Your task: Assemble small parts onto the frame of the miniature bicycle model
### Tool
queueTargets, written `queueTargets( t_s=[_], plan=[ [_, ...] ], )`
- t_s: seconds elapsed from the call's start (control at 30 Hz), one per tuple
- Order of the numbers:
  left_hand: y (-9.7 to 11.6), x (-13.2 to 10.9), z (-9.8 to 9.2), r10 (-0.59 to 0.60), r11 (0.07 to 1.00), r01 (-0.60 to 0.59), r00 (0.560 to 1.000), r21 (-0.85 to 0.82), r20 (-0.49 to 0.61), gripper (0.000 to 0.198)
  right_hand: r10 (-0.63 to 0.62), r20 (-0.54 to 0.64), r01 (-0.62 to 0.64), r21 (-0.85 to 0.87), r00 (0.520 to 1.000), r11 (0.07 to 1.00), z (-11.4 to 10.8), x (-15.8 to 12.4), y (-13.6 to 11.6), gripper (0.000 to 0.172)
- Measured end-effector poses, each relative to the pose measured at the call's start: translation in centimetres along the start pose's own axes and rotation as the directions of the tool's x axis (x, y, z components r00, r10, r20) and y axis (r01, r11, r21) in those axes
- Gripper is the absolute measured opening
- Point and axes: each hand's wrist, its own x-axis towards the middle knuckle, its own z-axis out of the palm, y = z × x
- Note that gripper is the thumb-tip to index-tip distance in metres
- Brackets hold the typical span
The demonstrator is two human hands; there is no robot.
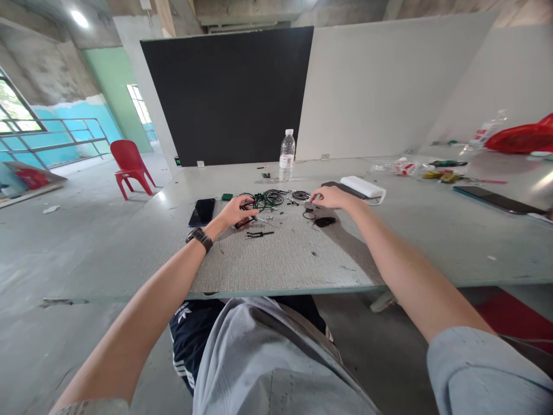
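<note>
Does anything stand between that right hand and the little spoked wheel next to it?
Nothing visible does: the right hand is right beside the spoked wheel. The black piece lies off to the near side, outside that gap.

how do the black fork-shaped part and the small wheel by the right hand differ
The fork-shaped part is long and pronged; the wheel is round. The fork-shaped part lies nearer the person, the wheel farther back. Both are dark and rest on the table.

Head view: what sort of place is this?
Probably an unfinished building used as a makeshift workspace: a bare concrete wall, a patchily painted blue wall, and a table strewn with small parts.
</note>
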Motion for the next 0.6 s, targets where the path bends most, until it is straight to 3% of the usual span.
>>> queueTargets(
  t_s=[0.6],
  plan=[
    [-0.4,0.2,-0.2,-0.005,1.000,0.005,1.000,-0.018,0.020,0.052,0.008,0.008,-0.008,-0.072,1.000,0.997,-0.3,-0.6,-1.8,0.033]
  ],
)
